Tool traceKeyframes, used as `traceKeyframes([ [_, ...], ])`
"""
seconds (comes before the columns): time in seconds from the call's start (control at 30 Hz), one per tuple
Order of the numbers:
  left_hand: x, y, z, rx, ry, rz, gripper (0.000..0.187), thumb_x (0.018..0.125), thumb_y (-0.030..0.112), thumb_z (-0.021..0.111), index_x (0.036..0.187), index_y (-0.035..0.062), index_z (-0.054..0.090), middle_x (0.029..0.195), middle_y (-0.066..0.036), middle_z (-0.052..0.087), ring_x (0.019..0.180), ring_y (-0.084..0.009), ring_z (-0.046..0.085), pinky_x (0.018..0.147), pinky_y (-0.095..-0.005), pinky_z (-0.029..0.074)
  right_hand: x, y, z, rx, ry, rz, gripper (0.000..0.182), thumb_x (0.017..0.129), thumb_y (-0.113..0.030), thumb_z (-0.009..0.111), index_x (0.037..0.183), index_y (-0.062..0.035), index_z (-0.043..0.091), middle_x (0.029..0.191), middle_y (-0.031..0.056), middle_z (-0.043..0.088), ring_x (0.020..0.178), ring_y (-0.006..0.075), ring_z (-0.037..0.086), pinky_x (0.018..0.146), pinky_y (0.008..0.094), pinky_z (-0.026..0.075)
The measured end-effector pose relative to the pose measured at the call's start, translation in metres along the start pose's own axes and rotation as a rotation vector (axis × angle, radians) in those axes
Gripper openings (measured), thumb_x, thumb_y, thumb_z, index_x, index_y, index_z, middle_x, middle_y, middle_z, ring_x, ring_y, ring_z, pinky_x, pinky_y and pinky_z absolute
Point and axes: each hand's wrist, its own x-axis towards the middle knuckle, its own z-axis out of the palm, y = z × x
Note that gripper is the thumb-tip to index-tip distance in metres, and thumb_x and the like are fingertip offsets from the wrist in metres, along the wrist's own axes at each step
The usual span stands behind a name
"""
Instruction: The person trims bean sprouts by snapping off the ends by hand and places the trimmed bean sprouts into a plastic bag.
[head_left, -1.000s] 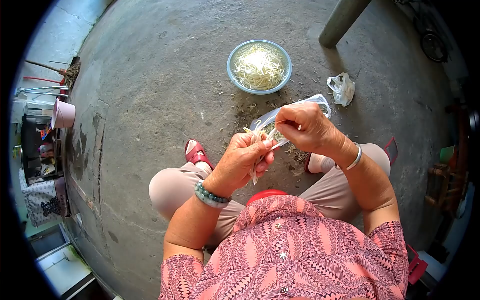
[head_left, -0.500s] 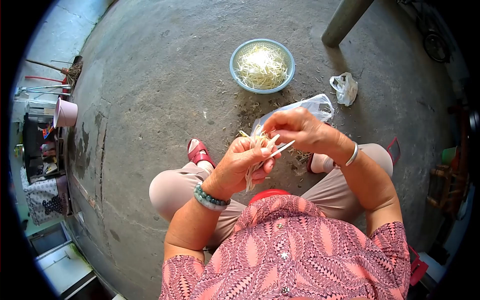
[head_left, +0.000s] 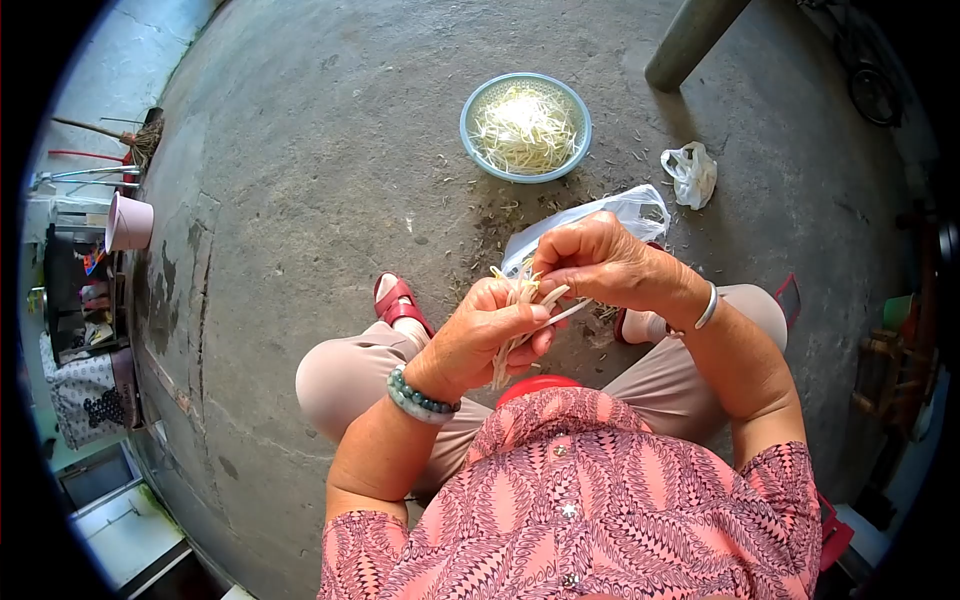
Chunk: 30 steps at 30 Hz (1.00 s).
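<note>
A small bunch of bean sprouts (head_left: pixel 522 292) is clasped in my left hand (head_left: pixel 478 328), with pale stems hanging below the fingers and yellowish heads at the top. My right hand (head_left: pixel 595 258) touches the top of the bunch, thumb and forefinger pinched on a bean sprout there; the exact pinch point is partly hidden. Farther out on the floor, a light blue colander (head_left: pixel 466 150) holds a heap of bean sprouts (head_left: pixel 525 130). Just beyond my hands lies a white plastic bag (head_left: pixel 635 210), partly covered by my right hand.
Sprout scraps litter the concrete floor (head_left: pixel 300 180) around the bag. A crumpled plastic bag (head_left: pixel 690 176) lies to the right, near a round post (head_left: pixel 690 45). On the left are a pink bucket (head_left: pixel 130 223) and a broom (head_left: pixel 145 140). My knees flank my hands.
My right hand has come in slightly, its thumb and forefinger closing on the top of the bunch. My left hand keeps its hold on the sprouts with little movement.
</note>
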Motion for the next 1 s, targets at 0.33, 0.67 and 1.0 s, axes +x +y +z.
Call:
traceKeyframes([
  [0.33, 0.0, 0.002, 0.0, -0.007, -0.008, 0.014, 0.023, 0.088, 0.018, 0.057, 0.094, -0.0037, 0.059, 0.064, -0.005, 0.055, 0.041, -0.0061, 0.036, 0.036, -0.0204, 0.024, -0.003, -0.003, -0.003, 0.225, 0.06, 0.123, 0.014, 0.085, -0.011, 0.065, 0.082, 0.0021, 0.062, 0.069, 0.0002, 0.059, 0.061, 0.0047, 0.052, 0.053, 0.0198, 0.043],
  [0.67, -0.002, 0.001, 0.002, -0.01, 0.008, 0.005, 0.021, 0.089, 0.017, 0.055, 0.094, -0.0037, 0.059, 0.065, -0.005, 0.055, 0.041, -0.0059, 0.036, 0.036, -0.0206, 0.024, -0.001, -0.005, 0.0, -0.088, 0.029, 0.035, 0.012, 0.08, -0.01, 0.065, 0.083, 0.0013, 0.064, 0.068, 0.0042, 0.063, 0.063, 0.0081, 0.057, 0.056, 0.0249, 0.047],
  [1.0, 0.001, 0.0, -0.002, 0.002, -0.005, 0.009, 0.021, 0.089, 0.018, 0.055, 0.088, -0.0032, 0.057, 0.063, -0.005, 0.054, 0.041, -0.0066, 0.037, 0.035, -0.0205, 0.025, 0.001, -0.001, 0.004, -0.476, 0.169, -0.165, 0.009, 0.074, -0.007, 0.063, 0.078, 0.0008, 0.061, 0.066, 0.0139, 0.059, 0.057, 0.0175, 0.057, 0.052, 0.0323, 0.044],
])
